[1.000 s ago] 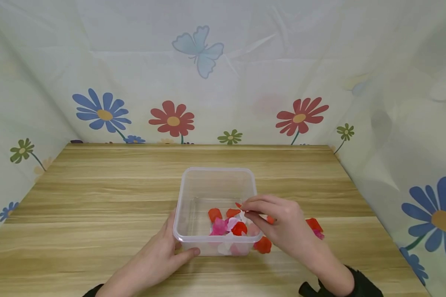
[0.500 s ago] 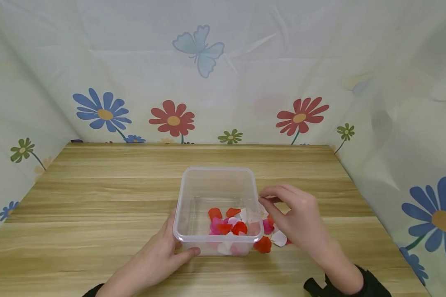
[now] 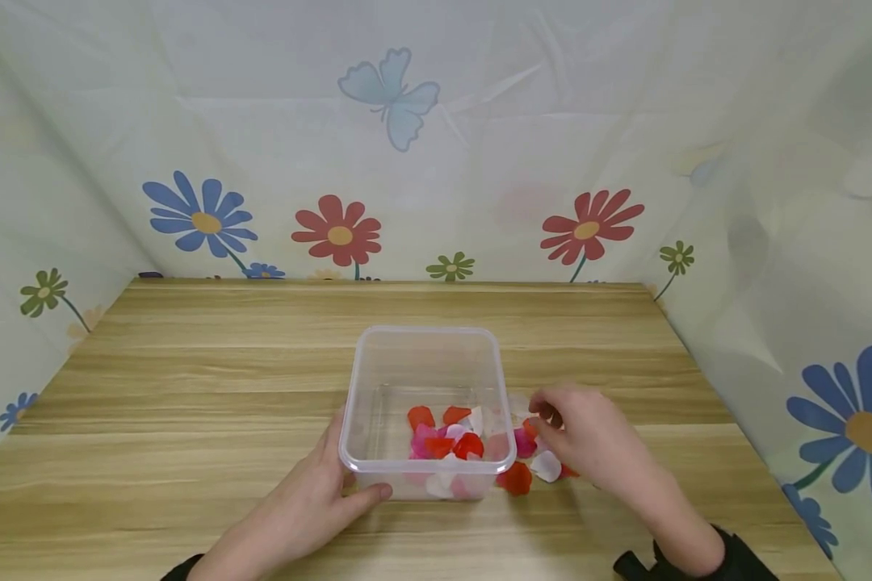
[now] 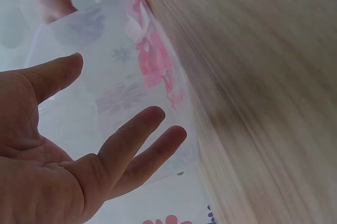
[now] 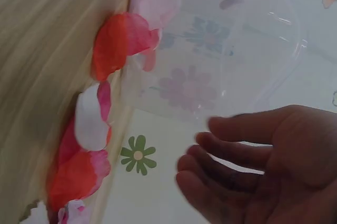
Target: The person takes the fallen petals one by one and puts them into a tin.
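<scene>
A clear plastic box (image 3: 429, 355) stands in the middle of the table, with red, pink and white petals (image 3: 468, 445) lying inside toward its near right part. My left hand (image 3: 327, 488) rests against the box's near left corner, thumb at the front wall. In the left wrist view its fingers (image 4: 129, 142) are spread and nearly straight beside the wall. To the right of the box, my right hand (image 3: 596, 428) hovers over loose petals (image 3: 547, 466), its fingers bent loosely. Nothing shows between them in the right wrist view, where more loose petals (image 5: 90, 118) line the tabletop.
The wood-grain table (image 3: 211, 387) reaches back to a pale curtain (image 3: 480, 161) printed with flowers and a butterfly. A similar sheet (image 3: 792, 266) borders the right side. A dark sleeve (image 3: 734, 557) surrounds the right wrist.
My right hand has moved right, from over the box to the loose petals beside it. A red petal it held now lies in the box. The left hand and box have stayed put.
</scene>
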Motion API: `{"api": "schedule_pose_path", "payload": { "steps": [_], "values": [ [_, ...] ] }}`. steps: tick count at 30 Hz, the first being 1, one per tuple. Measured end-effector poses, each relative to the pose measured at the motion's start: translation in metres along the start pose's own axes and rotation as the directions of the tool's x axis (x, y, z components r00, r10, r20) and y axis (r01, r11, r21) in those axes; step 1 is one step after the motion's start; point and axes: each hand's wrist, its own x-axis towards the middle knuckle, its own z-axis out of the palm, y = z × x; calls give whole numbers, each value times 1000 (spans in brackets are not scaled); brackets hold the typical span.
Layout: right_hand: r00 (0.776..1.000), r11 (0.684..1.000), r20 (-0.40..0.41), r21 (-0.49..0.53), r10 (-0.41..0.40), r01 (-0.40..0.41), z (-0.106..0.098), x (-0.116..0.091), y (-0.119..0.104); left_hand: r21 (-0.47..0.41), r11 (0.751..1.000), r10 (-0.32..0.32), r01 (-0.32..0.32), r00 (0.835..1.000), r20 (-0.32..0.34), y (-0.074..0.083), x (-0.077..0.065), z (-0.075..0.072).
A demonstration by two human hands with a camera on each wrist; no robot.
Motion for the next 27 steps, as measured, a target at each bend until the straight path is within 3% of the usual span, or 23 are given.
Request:
{"api": "schedule_pose_path", "payload": {
  "steps": [4, 7, 17, 27],
  "values": [
    [984, 997, 168, -74, 50, -38, 4, -2, 7, 12, 1000, 2, -2, 1000, -2, 0, 0, -1],
    [969, 992, 238, -116, 68, -41, 9, -3, 11, 19, 1000, 9, -8, 1000, -5, 0, 0, -1],
    [963, 985, 261, -173, 67, -22, 21, -4, 16, 3, 1000, -9, 9, 1000, -2, 1, 1, -1],
    [952, 986, 286, -151, 112, -71, 26, -2, 17, -26, 1000, -13, 13, 1000, 15, 1, 1, -1]
  ]
}}
